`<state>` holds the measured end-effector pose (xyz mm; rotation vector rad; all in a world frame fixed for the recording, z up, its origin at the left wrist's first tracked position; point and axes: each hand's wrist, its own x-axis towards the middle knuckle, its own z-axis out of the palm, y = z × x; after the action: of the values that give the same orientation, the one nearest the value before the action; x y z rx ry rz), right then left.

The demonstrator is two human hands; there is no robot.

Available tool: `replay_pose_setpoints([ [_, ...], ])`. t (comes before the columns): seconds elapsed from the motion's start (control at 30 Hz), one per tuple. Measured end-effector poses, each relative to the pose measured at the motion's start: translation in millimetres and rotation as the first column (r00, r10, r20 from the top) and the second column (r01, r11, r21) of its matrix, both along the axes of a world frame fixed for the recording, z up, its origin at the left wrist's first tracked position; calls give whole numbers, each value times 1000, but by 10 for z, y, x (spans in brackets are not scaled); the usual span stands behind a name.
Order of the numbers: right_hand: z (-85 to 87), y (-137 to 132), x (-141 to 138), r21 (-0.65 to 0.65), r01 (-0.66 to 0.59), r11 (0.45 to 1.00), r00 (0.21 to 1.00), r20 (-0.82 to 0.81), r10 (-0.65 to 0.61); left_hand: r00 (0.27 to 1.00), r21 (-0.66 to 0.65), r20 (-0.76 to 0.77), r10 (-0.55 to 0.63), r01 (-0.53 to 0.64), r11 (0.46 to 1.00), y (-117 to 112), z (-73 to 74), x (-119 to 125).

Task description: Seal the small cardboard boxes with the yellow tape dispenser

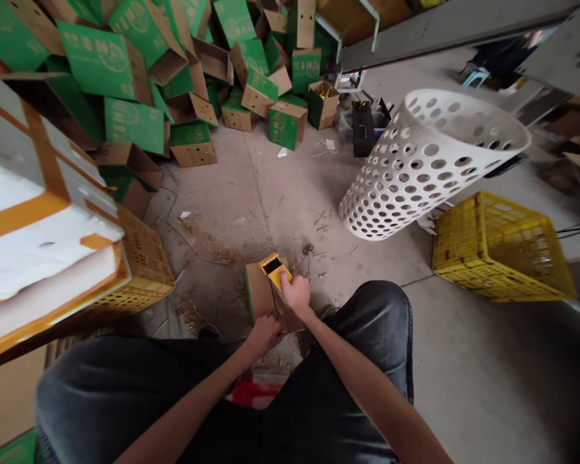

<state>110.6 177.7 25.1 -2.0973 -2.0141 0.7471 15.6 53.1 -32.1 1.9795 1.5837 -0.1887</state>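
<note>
Concrete floor (222,200) spreads before green cardboard boxes (135,122); a small brown cardboard box (260,290) sits between the hands, the right hand (296,290) grasping its yellow flap (272,270), the left hand (265,335) gripping its lower edge.

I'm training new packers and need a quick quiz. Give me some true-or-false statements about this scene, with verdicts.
1. The right hand grips the yellow tool. True.
2. The left hand also holds the yellow tool. False: it is on the cardboard box.
3. The white perforated basket stands upright. False: it is tilted over.
4. The yellow plastic crate is to the right of the white perforated basket. True.
</note>
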Motion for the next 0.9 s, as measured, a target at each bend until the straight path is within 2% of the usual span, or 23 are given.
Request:
replay_pose_setpoints([
  [0.23,15,-8,-5,-8,12,1000,1000,7,-12,1000,100,-2,-1,1,995,-62,-80,71],
  [0.4,12,-6,-5,-2,13,1000,1000,12,-13,1000,141,-20,21,-18,990,-73,-46,128],
  [0.77,-3,39,21,4,9,1000,1000,16,-10,986,47,-5,-164,165,985,29,-34,9],
  [0.9,12,46,19,-3,3,1000,1000,16,-3,983,25,-7,-184,184,983,46,-39,-7],
])
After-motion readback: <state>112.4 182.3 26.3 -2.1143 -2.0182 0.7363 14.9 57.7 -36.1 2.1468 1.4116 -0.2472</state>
